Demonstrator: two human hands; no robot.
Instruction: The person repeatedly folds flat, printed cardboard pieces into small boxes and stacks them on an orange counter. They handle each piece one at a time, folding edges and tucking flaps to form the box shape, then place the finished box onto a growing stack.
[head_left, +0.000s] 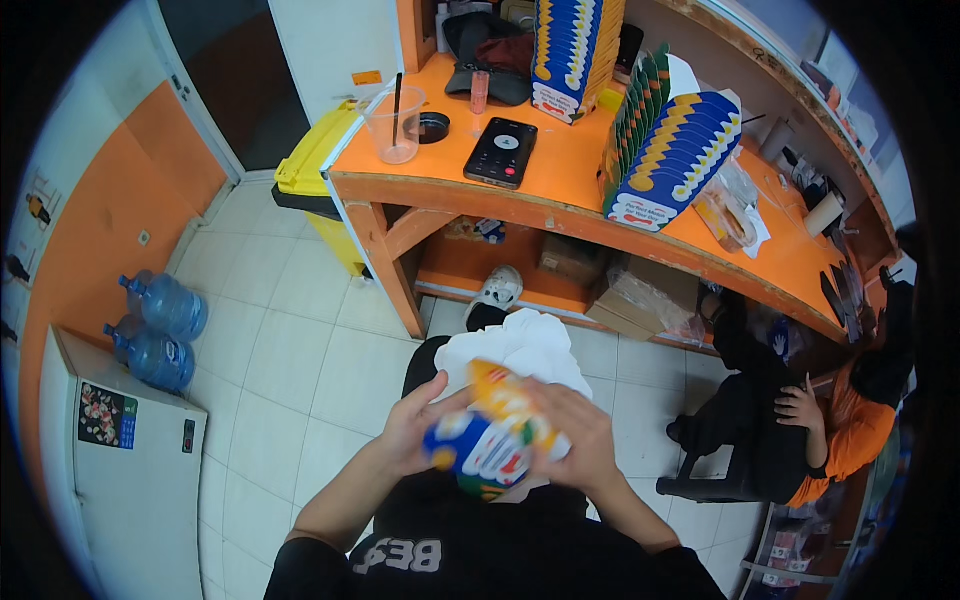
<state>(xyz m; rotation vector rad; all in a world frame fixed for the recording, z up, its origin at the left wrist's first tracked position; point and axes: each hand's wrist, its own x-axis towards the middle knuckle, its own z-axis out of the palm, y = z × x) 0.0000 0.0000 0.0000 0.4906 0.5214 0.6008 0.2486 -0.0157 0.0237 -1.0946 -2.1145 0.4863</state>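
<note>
An orange counter (565, 166) stood ahead of the person, bearing a large leaning stack of nested blue paperboard cartons (680, 155) and, farther back, a second stack (575, 55). Smaller was the pile of white scalloped-edged sheets (515, 345) over the lap. Just nearer the body, a single blue-and-yellow carton (480, 447), motion-blurred, was between both hands: the left hand (408, 425) grasped its left side, the right hand (582, 437) curled its fingers over its right. The step appeared to be shaping this carton; the next move seemed to call for a steady two-sided grip
</note>
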